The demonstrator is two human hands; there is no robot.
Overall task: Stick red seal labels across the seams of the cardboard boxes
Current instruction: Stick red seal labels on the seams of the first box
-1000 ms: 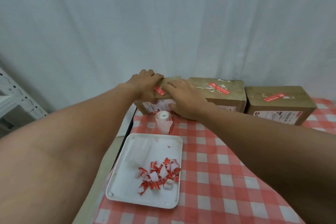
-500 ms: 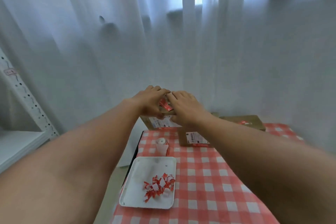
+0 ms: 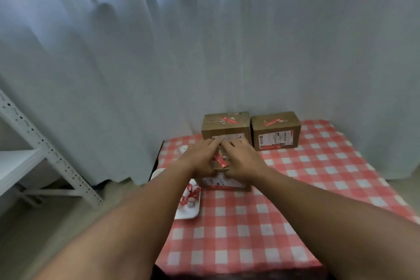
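Observation:
A small cardboard box point(image 3: 223, 183) stands near the middle of the checked table, mostly covered by my hands. My left hand point(image 3: 198, 158) grips its left side and top. My right hand point(image 3: 244, 160) grips its right side. Between them a red seal label point(image 3: 220, 159) lies on the box's top. Two more cardboard boxes stand at the table's back: one point(image 3: 225, 126) and another point(image 3: 276, 129), each with a red label on top.
A white tray point(image 3: 189, 211) with several red and white label scraps sits left of the held box, partly behind my left arm. A white label roll point(image 3: 183, 149) stands at the back left. A metal shelf point(image 3: 34, 143) is on the left, a curtain behind.
The box in my hands has come off the back row, up, then down nearer to me on the table. The view has tilted and pulled back.

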